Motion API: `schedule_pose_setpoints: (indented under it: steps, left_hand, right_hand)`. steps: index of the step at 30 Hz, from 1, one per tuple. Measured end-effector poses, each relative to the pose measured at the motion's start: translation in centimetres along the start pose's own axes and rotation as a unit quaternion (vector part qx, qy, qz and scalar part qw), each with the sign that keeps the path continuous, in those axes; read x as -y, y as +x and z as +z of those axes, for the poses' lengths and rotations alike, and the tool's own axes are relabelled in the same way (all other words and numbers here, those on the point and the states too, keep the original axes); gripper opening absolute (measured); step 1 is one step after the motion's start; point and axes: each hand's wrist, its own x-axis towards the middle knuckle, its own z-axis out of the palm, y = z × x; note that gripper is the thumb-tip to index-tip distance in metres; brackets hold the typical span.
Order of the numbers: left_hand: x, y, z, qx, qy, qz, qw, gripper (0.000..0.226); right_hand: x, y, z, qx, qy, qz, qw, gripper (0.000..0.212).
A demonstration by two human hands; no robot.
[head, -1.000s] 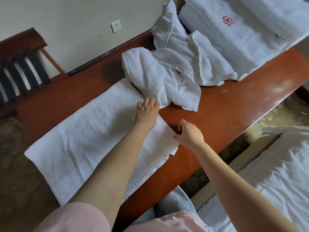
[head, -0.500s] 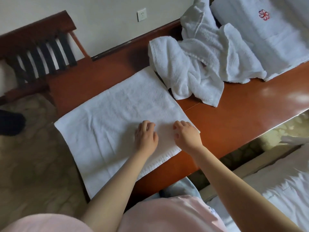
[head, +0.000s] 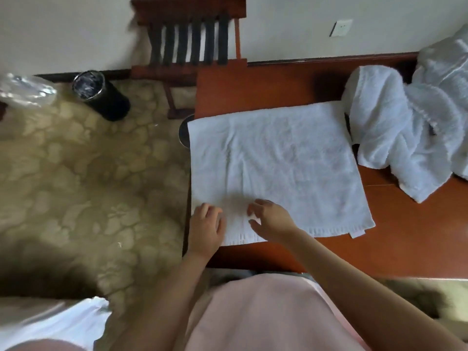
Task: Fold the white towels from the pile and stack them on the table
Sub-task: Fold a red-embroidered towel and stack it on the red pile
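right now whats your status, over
Left hand and right hand open, on the towel. Towel flat on the table. Unfolded pile alongside.

White towel [head: 273, 163] lies flat on red-brown table [head: 405, 236], folded to rough rectangle, left edge at table end, small tag at near right corner. Pile of crumpled white towels [head: 405, 138] just beside, at right.

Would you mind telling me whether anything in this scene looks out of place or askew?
Mostly tidy. The flat towel overhangs the left end of the table, and a small label sticks out at its near right corner. The unfolded pile sits rumpled to the right.
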Motion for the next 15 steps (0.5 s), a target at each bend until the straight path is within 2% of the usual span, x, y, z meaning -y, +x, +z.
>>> schedule_pose_setpoints:
  steps: [3, 7, 12, 15]
  left_hand:
    - [1.4, -1.6, -0.2, 0.041, -0.005, -0.018, 0.999, 0.036]
    - [2.7, -3.0, -0.2, 0.109, 0.004, -0.006, 0.994, 0.038]
    - [2.0, -2.8, 0.0, 0.1, 0.056, 0.045, 0.992, 0.026]
    - [1.4, -2.5, 0.3, 0.097, 0.061, 0.055, 0.992, 0.022]
  right_hand:
    - [0.6, -0.3, 1.4, 0.054, -0.056, -0.036, 0.996, 0.031]
    - [1.0, -0.6, 2.3, 0.099, -0.167, -0.065, 0.979, 0.043]
    - [1.1, -1.0, 2.1, 0.101, -0.195, -0.079, 0.972, 0.042]
    - [0.9, -1.3, 1.7, 0.069, -0.163, -0.077, 0.981, 0.03]
